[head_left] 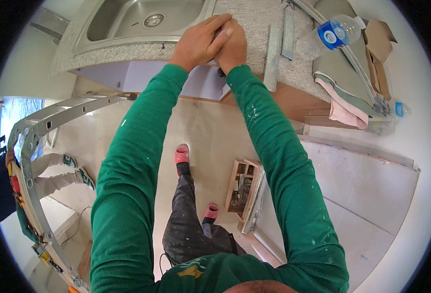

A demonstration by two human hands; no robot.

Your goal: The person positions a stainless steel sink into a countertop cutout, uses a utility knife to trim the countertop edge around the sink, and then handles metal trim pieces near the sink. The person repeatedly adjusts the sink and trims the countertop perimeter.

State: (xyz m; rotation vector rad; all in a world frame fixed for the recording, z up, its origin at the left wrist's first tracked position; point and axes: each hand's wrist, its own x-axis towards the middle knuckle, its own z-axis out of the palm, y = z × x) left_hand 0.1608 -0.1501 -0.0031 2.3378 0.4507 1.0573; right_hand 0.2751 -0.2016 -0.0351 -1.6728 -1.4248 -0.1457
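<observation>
My left hand (198,43) and my right hand (233,49) are clasped together over the front edge of the speckled stone countertop (252,22). Both are closed, the left thumb lying across the right hand. Whatever may be inside them is hidden. A small dark piece (220,73) shows by my right wrist; I cannot make out what it belongs to. Just left of my hands is the stainless steel sink (120,24) with its round drain. Two metal strips (273,58) lie to their right, one jutting past the counter edge.
A clear plastic bottle (335,36), folded cloths (340,105) and torn cardboard (379,44) crowd the counter's right end. Below is an open cabinet (196,80). An aluminium ladder (40,128) stands left, near another person's legs (54,178). A wooden toolbox (243,188) sits right of my feet.
</observation>
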